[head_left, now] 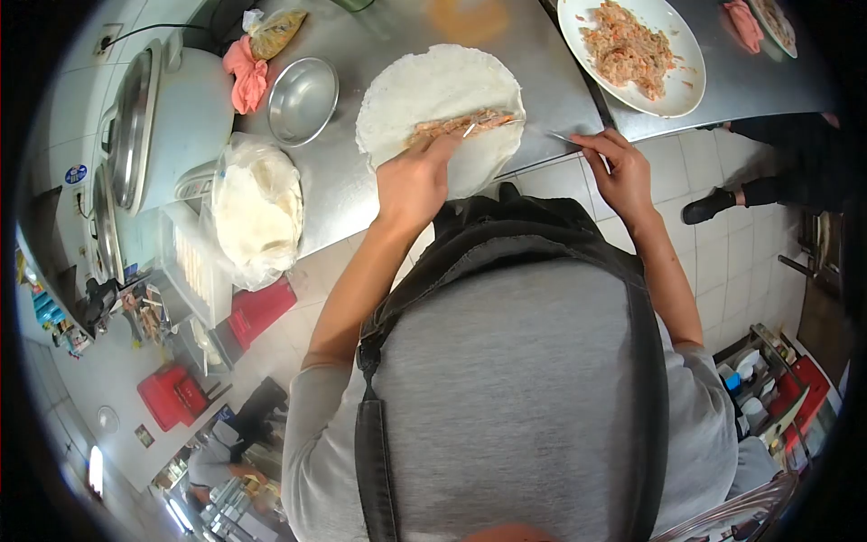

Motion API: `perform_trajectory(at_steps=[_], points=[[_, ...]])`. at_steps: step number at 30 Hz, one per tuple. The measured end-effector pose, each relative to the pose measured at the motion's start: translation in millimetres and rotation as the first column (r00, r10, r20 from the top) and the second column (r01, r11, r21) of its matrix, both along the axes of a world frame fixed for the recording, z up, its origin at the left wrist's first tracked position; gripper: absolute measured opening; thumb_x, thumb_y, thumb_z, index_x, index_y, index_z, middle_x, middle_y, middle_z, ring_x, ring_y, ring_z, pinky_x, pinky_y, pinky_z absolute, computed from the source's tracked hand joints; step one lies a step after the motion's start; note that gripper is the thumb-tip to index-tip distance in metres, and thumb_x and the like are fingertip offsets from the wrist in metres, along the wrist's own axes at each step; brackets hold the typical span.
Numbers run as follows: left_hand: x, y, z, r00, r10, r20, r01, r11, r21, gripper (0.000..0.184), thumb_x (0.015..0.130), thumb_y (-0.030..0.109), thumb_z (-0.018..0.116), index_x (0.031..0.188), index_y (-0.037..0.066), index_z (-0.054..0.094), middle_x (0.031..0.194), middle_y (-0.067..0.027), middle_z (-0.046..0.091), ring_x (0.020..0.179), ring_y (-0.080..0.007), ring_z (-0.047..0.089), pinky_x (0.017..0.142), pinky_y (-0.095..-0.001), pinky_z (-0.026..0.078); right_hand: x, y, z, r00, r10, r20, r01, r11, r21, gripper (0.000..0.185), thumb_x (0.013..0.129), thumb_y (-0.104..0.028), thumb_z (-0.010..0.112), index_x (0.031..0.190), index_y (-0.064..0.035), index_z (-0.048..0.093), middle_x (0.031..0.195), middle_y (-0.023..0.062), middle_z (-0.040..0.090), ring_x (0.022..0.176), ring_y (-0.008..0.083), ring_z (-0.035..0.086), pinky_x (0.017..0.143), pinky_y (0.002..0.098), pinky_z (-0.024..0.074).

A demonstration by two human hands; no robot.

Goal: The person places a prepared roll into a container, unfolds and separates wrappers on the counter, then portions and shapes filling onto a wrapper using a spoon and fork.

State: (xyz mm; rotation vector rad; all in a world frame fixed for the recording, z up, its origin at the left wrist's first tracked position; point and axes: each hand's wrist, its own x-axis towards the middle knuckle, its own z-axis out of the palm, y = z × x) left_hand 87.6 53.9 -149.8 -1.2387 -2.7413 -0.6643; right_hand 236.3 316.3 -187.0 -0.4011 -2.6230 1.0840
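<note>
A round white wrapper sheet (397,90) lies flat on the steel table, with a strip of orange-brown shredded filling (452,125) across its middle. My left hand (414,181) is at the left end of that strip, fingers closed and pointing down onto it. A small white sliver shows by its fingertips; what they grip is mostly hidden. To the right of the sheet, over the table's front edge, my right hand (619,172) pinches a thin metal utensil (562,137) pointing left toward the filling. Its far end is hard to make out.
A white plate of filling (673,99) stands at the right. Left of the sheet are a metal bowl (303,101), a plastic bag of white wrappers (259,203), a pink cloth (244,74) and a large lidded pot (185,122). Another person's shoe (709,208) shows at right.
</note>
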Motion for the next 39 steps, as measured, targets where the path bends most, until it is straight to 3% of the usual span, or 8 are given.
perform_trajectory(at_steps=[3, 7, 10, 17, 19, 24, 26, 39], points=[[-3, -8, 14, 0.996, 0.039, 0.086, -0.045, 0.997, 0.067, 0.017, 0.089, 0.006, 0.063, 0.103, 0.012, 0.072, 0.096, -0.0101, 0.071, 0.071, -0.0284, 0.067, 0.062, -0.0347, 0.052, 6, 3, 1, 0.999, 0.028, -0.029, -0.031, 0.991, -0.132, 0.027, 0.087, 0.002, 0.064, 0.110, -0.0105, 0.073, 0.082, 0.0079, 0.063, 0.069, 0.0203, 0.058, 0.063, 0.0299, 0.0466], [-4, -20, 19, 0.958, 0.217, 0.188, -0.226, 0.973, 0.032, 0.019, 0.089, 0.006, 0.063, 0.105, 0.012, 0.071, 0.096, -0.0113, 0.070, 0.072, -0.0288, 0.067, 0.062, -0.0353, 0.052, -6, -12, -9, 0.988, 0.138, -0.068, -0.142, 0.988, -0.064, 0.026, 0.085, -0.003, 0.067, 0.107, -0.0166, 0.073, 0.082, 0.0072, 0.062, 0.065, 0.0244, 0.059, 0.059, 0.0335, 0.0475], [5, -23, -18, 0.988, 0.156, -0.001, -0.156, 0.988, 0.010, 0.020, 0.089, 0.006, 0.062, 0.106, 0.013, 0.070, 0.095, -0.0111, 0.070, 0.076, -0.0306, 0.068, 0.064, -0.0375, 0.053, -14, -24, -18, 0.993, 0.097, -0.071, -0.095, 0.995, 0.029, 0.027, 0.085, -0.003, 0.067, 0.107, -0.0174, 0.073, 0.081, 0.0069, 0.061, 0.064, 0.0254, 0.058, 0.057, 0.0352, 0.0471], [12, -8, -25, 0.981, 0.172, 0.094, -0.183, 0.975, 0.124, 0.025, 0.088, 0.006, 0.059, 0.110, 0.017, 0.067, 0.094, -0.0087, 0.068, 0.078, -0.0314, 0.067, 0.066, -0.0401, 0.054, -11, -19, -13, 0.991, 0.112, -0.067, -0.117, 0.990, -0.079, 0.026, 0.086, -0.004, 0.066, 0.106, -0.0175, 0.073, 0.083, 0.0048, 0.064, 0.071, 0.0250, 0.064, 0.061, 0.0348, 0.0497], [10, -5, -28, 0.988, 0.140, 0.061, -0.141, 0.990, 0.022, 0.029, 0.087, 0.004, 0.058, 0.111, 0.018, 0.067, 0.101, -0.0076, 0.069, 0.081, -0.0309, 0.068, 0.067, -0.0405, 0.054, -14, -18, -13, 0.994, 0.093, -0.062, -0.095, 0.995, -0.023, 0.026, 0.085, -0.003, 0.066, 0.106, -0.0172, 0.073, 0.083, 0.0049, 0.064, 0.072, 0.0249, 0.064, 0.062, 0.0347, 0.0498], [4, -18, -22, 0.995, 0.068, 0.067, -0.076, 0.989, 0.128, 0.027, 0.087, 0.004, 0.060, 0.109, 0.019, 0.068, 0.102, -0.0072, 0.070, 0.078, -0.0303, 0.068, 0.066, -0.0395, 0.054, -10, -8, -10, 0.998, 0.034, -0.043, -0.033, 0.999, 0.024, 0.026, 0.085, -0.002, 0.067, 0.106, -0.0165, 0.074, 0.083, 0.0053, 0.064, 0.072, 0.0252, 0.064, 0.062, 0.0344, 0.0499], [-9, -32, -11, 0.964, 0.189, 0.188, -0.224, 0.957, 0.184, 0.024, 0.088, 0.006, 0.062, 0.107, 0.018, 0.069, 0.097, -0.0069, 0.071, 0.075, -0.0294, 0.068, 0.064, -0.0378, 0.053, -8, -9, -13, 0.991, 0.084, -0.104, -0.089, 0.995, -0.044, 0.027, 0.084, -0.003, 0.068, 0.106, -0.0168, 0.073, 0.082, 0.0055, 0.064, 0.070, 0.0262, 0.063, 0.061, 0.0353, 0.0498], [1, -66, 17, 0.958, 0.259, 0.121, -0.261, 0.965, -0.006, 0.020, 0.089, 0.007, 0.063, 0.104, 0.016, 0.071, 0.081, -0.0055, 0.066, 0.062, -0.0250, 0.062, 0.056, -0.0352, 0.048, -36, -57, -18, 0.981, 0.163, -0.102, -0.162, 0.987, 0.018, 0.027, 0.083, -0.004, 0.067, 0.107, -0.0179, 0.070, 0.080, 0.0054, 0.060, 0.067, 0.0269, 0.061, 0.057, 0.0375, 0.0492]])
